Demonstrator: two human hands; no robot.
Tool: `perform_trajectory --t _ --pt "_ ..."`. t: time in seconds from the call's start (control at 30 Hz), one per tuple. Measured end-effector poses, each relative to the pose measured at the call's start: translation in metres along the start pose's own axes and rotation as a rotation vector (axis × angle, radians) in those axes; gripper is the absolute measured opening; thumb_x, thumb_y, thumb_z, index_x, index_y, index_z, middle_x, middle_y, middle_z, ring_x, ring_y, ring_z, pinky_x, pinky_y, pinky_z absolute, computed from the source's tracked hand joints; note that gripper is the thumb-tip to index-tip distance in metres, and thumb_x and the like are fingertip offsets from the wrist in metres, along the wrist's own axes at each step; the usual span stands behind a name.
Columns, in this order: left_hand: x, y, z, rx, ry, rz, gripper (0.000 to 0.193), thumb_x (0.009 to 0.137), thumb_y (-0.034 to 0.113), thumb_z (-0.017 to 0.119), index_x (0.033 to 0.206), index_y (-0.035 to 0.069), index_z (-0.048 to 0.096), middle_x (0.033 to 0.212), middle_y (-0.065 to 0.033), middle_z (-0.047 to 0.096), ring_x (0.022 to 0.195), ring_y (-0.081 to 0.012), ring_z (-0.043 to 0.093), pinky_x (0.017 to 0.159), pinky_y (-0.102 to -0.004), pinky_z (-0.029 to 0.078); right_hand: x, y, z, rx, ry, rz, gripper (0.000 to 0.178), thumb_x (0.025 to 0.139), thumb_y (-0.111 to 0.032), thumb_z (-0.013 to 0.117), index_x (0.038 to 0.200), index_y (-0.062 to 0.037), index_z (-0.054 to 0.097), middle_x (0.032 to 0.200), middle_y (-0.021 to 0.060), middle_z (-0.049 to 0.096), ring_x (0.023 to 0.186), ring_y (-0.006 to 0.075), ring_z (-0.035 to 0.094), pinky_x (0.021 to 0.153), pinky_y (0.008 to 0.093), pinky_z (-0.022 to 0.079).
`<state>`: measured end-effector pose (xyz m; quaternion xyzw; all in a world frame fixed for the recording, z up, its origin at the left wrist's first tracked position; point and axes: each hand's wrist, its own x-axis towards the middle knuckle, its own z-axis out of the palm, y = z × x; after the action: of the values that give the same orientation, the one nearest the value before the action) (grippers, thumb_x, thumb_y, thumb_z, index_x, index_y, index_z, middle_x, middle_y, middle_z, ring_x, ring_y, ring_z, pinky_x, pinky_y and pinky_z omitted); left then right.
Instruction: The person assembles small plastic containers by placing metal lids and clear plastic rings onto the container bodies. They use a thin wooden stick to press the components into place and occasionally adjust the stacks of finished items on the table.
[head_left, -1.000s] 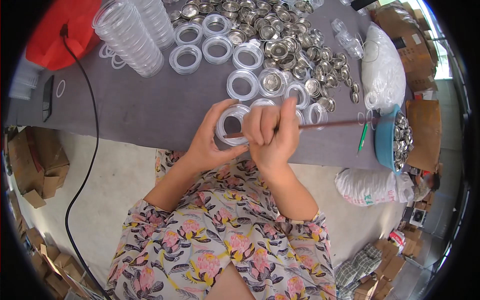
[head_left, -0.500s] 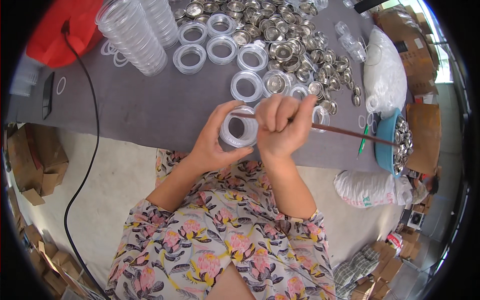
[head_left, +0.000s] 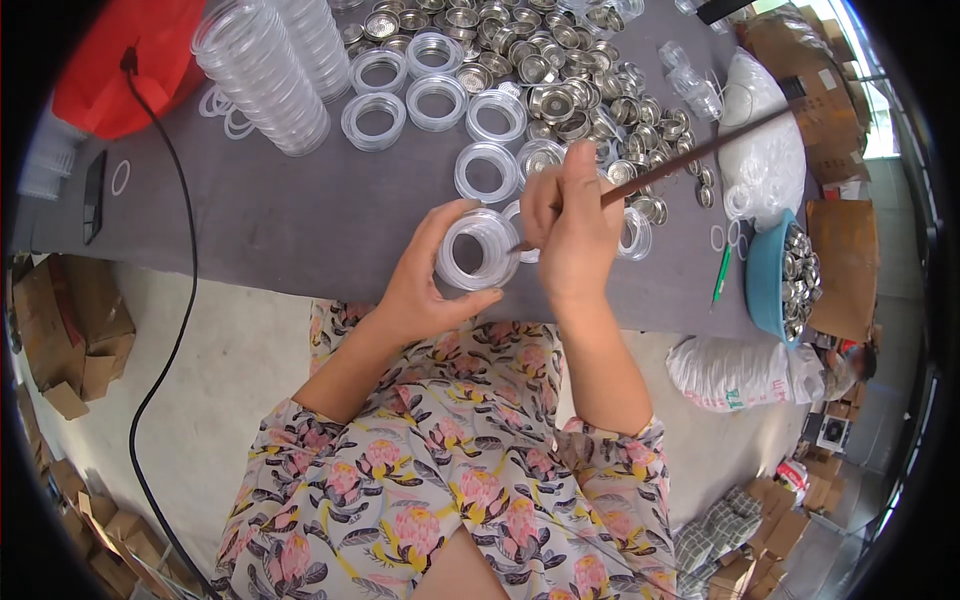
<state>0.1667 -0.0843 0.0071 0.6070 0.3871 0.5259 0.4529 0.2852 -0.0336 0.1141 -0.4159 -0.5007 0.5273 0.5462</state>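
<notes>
So the left hand is curled partway closed around a clear plastic ring, a wide C with fingers on the far side and thumb on the near side. The ring sits right in that C, its left wall tucked into the hand, right wall poking out free, the hole tilted up at the camera. It's over the table just in from the middle of the near edge; can't tell if it's touching the surface or lifted.

The right hand is a closed fist on a long brown stick, thumb sticking up toward the far edge. One end comes out just beside the ring's right wall (contact? can't tell), and the other runs way off to the right, across the white bag in view.

Just past the hands there's a bunch of loose clear rings, then a big heap of shiny metal cups spreading to the far edge. Tall stacks of clear plastic pieces stand on the far left part. A green pen lies toward the near right corner, with a blue basin full of metal cups right at that corner. Black cable hangs over the near edge on the left.
</notes>
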Motion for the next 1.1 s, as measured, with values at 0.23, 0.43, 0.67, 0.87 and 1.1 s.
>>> perform_trajectory --t 0.23,0.43,0.67,0.87,1.1 --pt "0.010 -0.001 -0.012 -0.134 0.065 0.082 0.076 0.066 0.018 0.074 0.129 0.001 0.035 0.122 -0.0155 0.045 0.117 -0.0261 0.042 0.099 -0.0363 0.031 -0.004 0.027 -0.002 0.345 0.005 -0.246 0.057 0.099 -0.033 0.027 0.047 -0.0094 0.029 0.041 -0.0002 0.028 0.039 0.0106 0.030 0.039 0.0249 0.019" --pt "0.052 -0.033 -0.073 0.941 0.328 0.131 0.040 0.076 0.011 0.063 0.114 0.007 0.053 0.108 -0.0104 0.056 0.111 -0.0264 0.049 0.098 -0.0457 0.029 -0.018 0.026 -0.016 0.319 -0.021 -0.310 0.060 0.097 -0.043 0.022 0.046 -0.0112 0.027 0.045 0.0030 0.031 0.041 0.0107 0.021 0.040 0.0246 0.017" --pt "0.035 0.020 -0.057 0.794 0.345 0.369 0.026 0.073 0.004 0.063 0.097 0.013 0.062 0.092 -0.0018 0.062 0.097 -0.0213 0.056 0.101 -0.0494 0.026 -0.025 0.012 -0.036 0.308 0.044 -0.393 0.061 0.097 -0.044 0.021 0.045 -0.0124 0.026 0.044 0.0008 0.030 0.040 0.0104 0.020 0.039 0.0248 0.016" --pt "0.010 0.065 -0.038 0.754 -0.311 0.414 0.029 0.068 0.002 0.065 0.094 0.013 0.062 0.090 0.0008 0.060 0.097 -0.0191 0.056 0.104 -0.0511 0.024 -0.026 -0.010 -0.045 0.512 -0.037 -0.427 0.063 0.097 -0.045 0.017 0.045 -0.0112 0.028 0.044 0.0019 0.032 0.039 0.0105 0.021 0.039 0.0252 0.018" --pt "0.016 0.050 -0.035 0.594 -0.204 0.409 0.054 0.063 0.011 0.074 0.113 0.012 0.053 0.108 -0.0057 0.054 0.105 -0.0241 0.051 0.102 -0.0491 0.028 -0.033 -0.014 -0.036 0.444 -0.116 -0.191 0.063 0.097 -0.042 0.020 0.044 -0.0109 0.028 0.043 0.0022 0.031 0.039 0.0104 0.022 0.038 0.0243 0.018"
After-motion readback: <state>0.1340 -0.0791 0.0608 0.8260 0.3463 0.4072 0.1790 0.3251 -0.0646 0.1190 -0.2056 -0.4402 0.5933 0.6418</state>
